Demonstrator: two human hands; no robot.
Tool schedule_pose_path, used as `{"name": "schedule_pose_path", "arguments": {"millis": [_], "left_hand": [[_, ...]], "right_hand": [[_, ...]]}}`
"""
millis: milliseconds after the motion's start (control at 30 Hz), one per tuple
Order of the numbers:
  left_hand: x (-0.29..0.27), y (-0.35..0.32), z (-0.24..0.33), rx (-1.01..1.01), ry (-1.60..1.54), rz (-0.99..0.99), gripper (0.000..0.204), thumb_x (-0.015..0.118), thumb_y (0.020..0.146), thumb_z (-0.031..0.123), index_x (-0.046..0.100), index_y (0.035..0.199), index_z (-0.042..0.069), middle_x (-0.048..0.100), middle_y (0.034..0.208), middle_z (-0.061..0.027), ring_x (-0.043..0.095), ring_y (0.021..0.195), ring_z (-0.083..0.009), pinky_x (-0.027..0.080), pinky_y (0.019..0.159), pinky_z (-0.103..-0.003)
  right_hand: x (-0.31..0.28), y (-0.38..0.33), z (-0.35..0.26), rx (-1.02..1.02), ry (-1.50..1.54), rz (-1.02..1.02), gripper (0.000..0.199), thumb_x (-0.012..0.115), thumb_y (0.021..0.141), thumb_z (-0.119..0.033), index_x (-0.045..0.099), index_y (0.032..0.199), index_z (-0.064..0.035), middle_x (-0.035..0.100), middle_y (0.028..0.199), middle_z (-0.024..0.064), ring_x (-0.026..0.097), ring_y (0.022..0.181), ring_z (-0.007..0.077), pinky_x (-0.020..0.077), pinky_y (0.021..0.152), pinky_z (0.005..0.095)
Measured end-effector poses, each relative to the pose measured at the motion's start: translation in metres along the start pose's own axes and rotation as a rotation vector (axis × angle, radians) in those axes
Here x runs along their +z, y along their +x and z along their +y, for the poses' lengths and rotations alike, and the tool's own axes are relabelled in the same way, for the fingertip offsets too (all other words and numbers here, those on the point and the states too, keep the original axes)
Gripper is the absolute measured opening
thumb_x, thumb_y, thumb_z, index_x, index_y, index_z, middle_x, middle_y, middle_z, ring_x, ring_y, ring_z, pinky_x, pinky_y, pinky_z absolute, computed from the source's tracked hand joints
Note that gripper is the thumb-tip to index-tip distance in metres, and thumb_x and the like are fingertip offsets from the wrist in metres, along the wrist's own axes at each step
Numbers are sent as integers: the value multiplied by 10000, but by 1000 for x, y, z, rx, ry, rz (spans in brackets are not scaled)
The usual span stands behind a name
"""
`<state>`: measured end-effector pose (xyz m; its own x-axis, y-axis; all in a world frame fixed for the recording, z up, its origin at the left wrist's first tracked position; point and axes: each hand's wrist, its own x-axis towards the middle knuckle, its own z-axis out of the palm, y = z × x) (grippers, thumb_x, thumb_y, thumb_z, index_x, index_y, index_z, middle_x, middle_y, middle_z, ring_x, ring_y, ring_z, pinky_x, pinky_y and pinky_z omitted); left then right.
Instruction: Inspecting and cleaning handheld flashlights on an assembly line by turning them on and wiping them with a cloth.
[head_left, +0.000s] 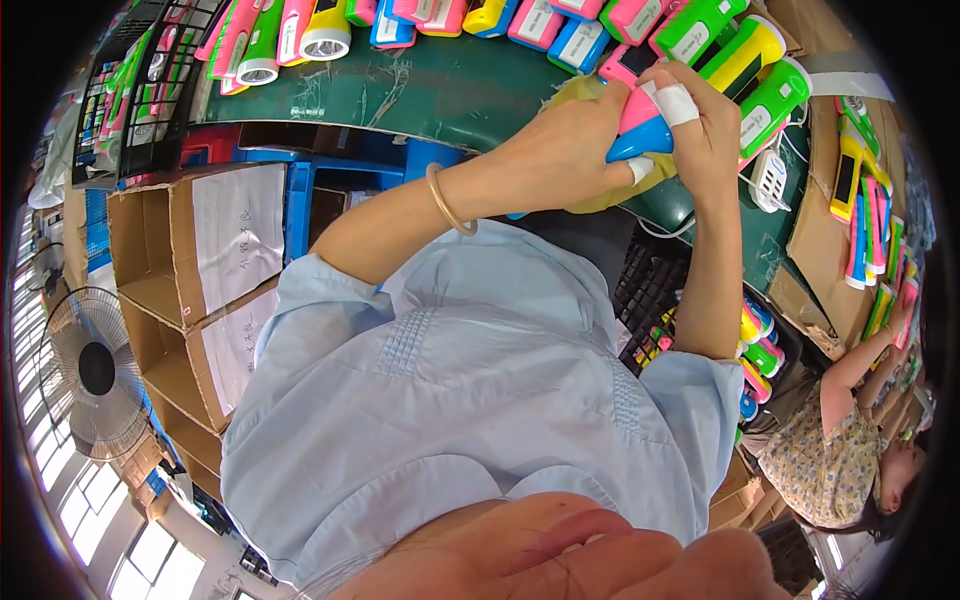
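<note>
In front of me a pink and blue flashlight [645, 138] is gripped between both hands, its blue end tilted toward me. My left hand [565, 150], with a bangle at the wrist, closes on it from the left. On its right side my right hand [708, 135] is wrapped round it, with white tape on some fingers. A yellow cloth [625, 195] hangs just below the hands; which fingers touch it, I cannot tell. The hands hide part of the flashlight. Close beyond them lie more flashlights, among them a yellow one [745, 55] and a green one [775, 105].
Rows of coloured flashlights line the far side of the green table [440, 90]. A white power strip [771, 182] with cables lies right of my hands. At left stand a black wire basket [150, 95], cardboard boxes [150, 235] and a fan [97, 368]. Another person [825, 450] works at right.
</note>
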<state>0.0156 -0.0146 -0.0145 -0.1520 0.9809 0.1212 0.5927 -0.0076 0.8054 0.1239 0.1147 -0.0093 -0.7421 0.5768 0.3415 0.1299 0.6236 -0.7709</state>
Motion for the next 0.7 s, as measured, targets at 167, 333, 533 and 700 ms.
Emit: {"name": "schedule_pose_path", "arguments": {"millis": [167,333,533,700], "left_hand": [[1,-1,0,-81,16,-49,575,643,764,240,364,1134,-100,531,955,-275,562,830,-404,458,705,-430],[-4,0,4,-72,82,-47,570,637,769,231,341,1127,-99,554,817,-270,570,744,-422,463,650,-441],[1,2,-6,-29,59,-22,515,637,764,226,378,1108,-55,546,897,-288,575,760,-421,469,650,-436],[-18,18,-9,-207,-873,-50,320,575,817,213,460,1033,8,564,865,-120,588,673,-196,481,587,-317]], "right_hand": [[4,3,3,9,75,-52,247,528,798,-230,615,845,-4,529,583,97,510,532,167,401,515,282],[-1,16,-15,124,-133,-178,322,463,814,-284,578,790,16,534,612,169,503,558,313,405,545,371],[-3,13,-13,205,-231,-235,380,415,822,-329,528,720,19,552,723,255,521,697,439,415,642,462],[-11,-20,-24,451,364,78,289,464,908,-251,570,996,4,543,707,12,485,563,59,347,476,215]]}}
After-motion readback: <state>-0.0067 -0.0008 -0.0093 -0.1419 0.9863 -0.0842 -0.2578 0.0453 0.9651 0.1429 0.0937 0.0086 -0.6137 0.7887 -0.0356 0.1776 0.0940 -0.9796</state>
